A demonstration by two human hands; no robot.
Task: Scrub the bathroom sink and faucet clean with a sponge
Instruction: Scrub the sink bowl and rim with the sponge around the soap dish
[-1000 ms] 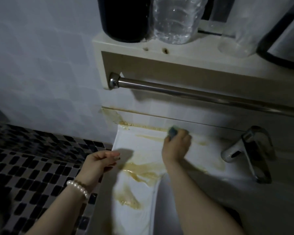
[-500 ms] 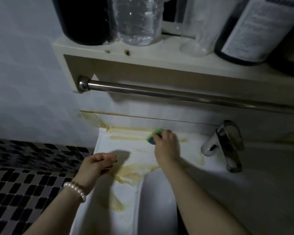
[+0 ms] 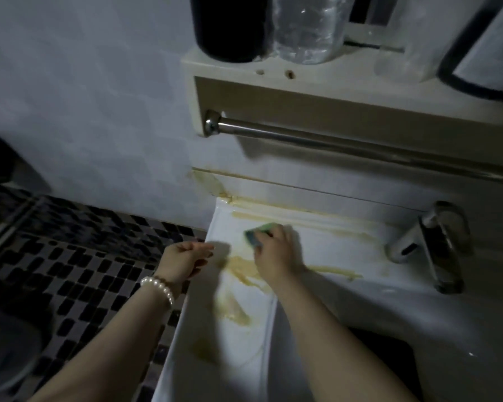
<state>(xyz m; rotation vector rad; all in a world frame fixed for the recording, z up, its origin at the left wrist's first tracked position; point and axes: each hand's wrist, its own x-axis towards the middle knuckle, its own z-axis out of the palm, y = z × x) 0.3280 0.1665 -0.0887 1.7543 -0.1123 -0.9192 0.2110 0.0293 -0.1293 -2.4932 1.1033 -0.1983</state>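
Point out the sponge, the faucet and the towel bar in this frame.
sponge (image 3: 256, 235): head view, green face left of the fingers.
faucet (image 3: 445, 227): head view, top of the chrome handle.
towel bar (image 3: 331, 143): head view, middle of the steel rod.

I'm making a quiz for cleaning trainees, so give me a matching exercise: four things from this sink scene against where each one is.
Things:
1. sponge
2. faucet
3. pearl bracelet
4. clear bottle

Places:
A. on the shelf above the rail
B. in the right hand, on the sink ledge
C. at the sink's right side
D. on the left wrist

Pairs: 1-B, 2-C, 3-D, 4-A
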